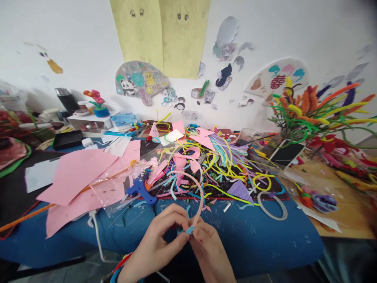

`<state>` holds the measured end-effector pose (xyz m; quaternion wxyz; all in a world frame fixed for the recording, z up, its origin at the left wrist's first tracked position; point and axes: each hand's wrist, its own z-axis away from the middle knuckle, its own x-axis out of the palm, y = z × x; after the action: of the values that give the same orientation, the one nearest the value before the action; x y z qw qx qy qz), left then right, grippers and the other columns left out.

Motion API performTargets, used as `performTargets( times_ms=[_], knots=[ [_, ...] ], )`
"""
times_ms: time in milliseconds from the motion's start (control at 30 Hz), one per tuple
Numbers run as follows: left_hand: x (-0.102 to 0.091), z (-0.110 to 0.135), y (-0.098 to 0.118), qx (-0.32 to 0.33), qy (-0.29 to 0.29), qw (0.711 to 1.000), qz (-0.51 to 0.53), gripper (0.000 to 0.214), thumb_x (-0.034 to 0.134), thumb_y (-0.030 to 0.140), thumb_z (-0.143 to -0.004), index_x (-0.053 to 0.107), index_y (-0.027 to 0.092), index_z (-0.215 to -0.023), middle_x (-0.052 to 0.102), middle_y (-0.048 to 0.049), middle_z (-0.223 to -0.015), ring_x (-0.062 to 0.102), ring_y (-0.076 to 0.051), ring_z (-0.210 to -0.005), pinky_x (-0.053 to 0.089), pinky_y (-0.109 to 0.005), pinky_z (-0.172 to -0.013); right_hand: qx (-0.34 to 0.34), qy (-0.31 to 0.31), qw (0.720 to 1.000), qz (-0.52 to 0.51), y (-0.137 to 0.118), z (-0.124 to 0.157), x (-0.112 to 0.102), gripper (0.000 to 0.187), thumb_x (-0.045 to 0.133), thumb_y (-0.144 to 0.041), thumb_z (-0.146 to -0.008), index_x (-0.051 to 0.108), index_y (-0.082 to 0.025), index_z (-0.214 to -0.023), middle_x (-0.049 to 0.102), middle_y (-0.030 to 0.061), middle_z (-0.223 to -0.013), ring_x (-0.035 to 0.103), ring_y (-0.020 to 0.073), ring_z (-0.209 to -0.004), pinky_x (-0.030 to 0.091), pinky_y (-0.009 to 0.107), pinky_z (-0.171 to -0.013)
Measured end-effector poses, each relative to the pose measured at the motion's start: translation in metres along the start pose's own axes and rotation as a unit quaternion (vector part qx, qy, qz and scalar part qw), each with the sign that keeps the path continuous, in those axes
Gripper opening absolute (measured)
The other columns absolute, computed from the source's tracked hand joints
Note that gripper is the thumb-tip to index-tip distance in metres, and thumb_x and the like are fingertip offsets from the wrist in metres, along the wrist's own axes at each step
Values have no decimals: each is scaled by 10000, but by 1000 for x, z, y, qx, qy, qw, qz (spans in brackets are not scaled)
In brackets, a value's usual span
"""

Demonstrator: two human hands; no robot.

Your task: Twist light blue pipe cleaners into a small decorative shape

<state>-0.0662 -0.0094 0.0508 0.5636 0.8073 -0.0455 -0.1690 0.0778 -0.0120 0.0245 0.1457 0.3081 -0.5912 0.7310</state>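
Just above the table's front edge, my two hands meet at the lower end of a pink curved headband (200, 190), which arches up and to the left. My left hand (165, 232) is closed in a pinch on a small light-blue fuzzy strip (190, 230) at that end. The fingers of my right hand (207, 237) are wrapped round the same end of the headband from the right. Fingertips partly hide both the strip and the band's end. A blue glue gun (143, 190) lies beyond my left hand.
Several pink sheets (79, 173) cover the left of the blue-covered table (253, 239). Behind my hands, pipe cleaners (226, 151) and scraps are heaped. A grey ring (273, 210) lies right. A vase of pipe-cleaner stems (287, 151) stands back right; a white cable (98, 236) hangs over the front edge.
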Motion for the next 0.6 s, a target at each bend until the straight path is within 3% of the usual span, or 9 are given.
performTargets(
  times_ms=[167,267,333,433,533,600],
  knots=[
    [-4,2,-4,2,35,999,35,60,576,152,-843,577,207,-820,541,-23,-889,551,-145,-811,439,-233,-716,-83,97,984,126,1,-3,-22,264,645,-408,-805,616,-178,-679,517,-15,-659,442,102,-576,363,233,-556],
    [-7,1,-5,6,63,998,31,77,568,135,-849,577,204,-816,577,-32,-899,571,-150,-830,451,-233,-738,-155,162,952,210,-10,-9,-45,248,545,-402,-880,550,-204,-730,513,-32,-651,449,103,-566,361,228,-553],
    [-8,0,-6,11,76,997,32,96,560,119,-853,580,206,-816,613,-36,-889,590,-155,-840,465,-236,-747,-208,186,914,295,-26,-16,-60,288,474,-393,-916,533,-205,-706,521,-26,-649,476,116,-608,382,236,-616],
    [-10,-2,-8,33,91,995,32,118,574,98,-839,590,206,-795,659,-36,-850,618,-166,-832,489,-238,-736,-236,180,849,438,-57,-28,-80,357,400,-397,-931,542,-198,-671,610,34,-778,560,176,-793,406,289,-758],
    [-11,-5,-11,59,111,992,22,136,596,74,-812,599,206,-779,682,-34,-822,640,-172,-812,504,-231,-712,-248,206,742,588,-85,-36,-99,269,461,-395,-891,617,-197,-796,647,73,-925,562,234,-938,383,352,-866],
    [-12,-6,-12,68,119,990,13,143,609,63,-796,605,205,-775,687,-33,-808,648,-172,-799,512,-227,-704,-260,247,691,627,-96,-37,-110,254,474,-399,-879,629,-198,-864,651,81,-970,557,249,-974,379,372,-888]
  ],
)
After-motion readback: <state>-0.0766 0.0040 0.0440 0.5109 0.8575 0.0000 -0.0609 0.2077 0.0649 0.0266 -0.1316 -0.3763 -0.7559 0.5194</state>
